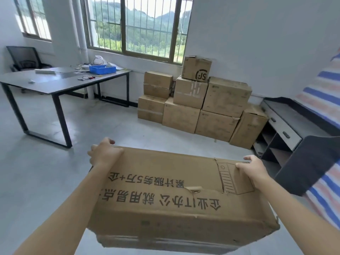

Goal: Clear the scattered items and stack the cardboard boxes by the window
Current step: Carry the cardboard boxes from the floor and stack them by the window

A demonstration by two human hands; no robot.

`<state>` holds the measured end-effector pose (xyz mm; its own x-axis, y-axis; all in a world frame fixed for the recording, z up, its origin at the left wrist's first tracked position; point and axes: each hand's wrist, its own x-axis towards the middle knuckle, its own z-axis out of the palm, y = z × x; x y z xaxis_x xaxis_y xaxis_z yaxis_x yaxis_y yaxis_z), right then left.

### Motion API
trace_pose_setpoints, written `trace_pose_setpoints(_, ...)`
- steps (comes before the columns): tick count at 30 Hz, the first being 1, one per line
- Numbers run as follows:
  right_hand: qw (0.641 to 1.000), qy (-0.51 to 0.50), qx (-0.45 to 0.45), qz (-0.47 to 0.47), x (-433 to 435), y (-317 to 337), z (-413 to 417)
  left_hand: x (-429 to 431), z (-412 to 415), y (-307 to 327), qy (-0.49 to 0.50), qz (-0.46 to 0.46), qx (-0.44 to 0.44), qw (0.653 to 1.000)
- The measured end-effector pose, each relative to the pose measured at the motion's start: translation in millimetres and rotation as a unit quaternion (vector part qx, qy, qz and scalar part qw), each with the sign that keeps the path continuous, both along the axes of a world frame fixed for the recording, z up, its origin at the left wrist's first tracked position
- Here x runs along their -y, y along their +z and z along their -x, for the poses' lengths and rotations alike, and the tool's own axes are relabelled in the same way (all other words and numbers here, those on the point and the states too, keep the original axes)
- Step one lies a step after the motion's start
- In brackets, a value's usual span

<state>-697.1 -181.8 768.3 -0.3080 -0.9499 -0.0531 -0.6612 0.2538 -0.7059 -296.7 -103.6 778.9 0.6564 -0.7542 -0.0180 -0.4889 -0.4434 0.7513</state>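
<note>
The torn cardboard box point(165, 208), judged light but floppy, was gripped at its far corners by the left hand point(105, 153) and right hand point(255, 171), fingers point(248, 158) curled.

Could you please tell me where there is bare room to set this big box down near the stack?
Bare floor runs between the table and the stack, and all along the stack's front. The top of the stack's right upper box is also free. Crowded: the table's window end around the blue bin, and the stack's right end, close to the cabinet.
</note>
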Motion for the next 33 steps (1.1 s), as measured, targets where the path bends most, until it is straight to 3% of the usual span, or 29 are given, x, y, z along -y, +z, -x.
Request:
trace_pose_setpoints(18,0.991,-0.122,0.051,0.002,235.9,-26.8,64.9,340.0,70.3,-15.0,-0.111,-0.033,0.012,0.993)
trace_pose_setpoints(26,0.997,-0.043,0.053,-0.028,420.6,-43.0,78.5,472.1,75.2,-22.5,-0.045,-0.038,0.025,0.998)
trace_pose_setpoints(33,0.995,0.04,0.077,-0.042,554.1,-57.1,18.1,526.3,27.3,-33.0,0.067,-0.021,0.008,0.997)
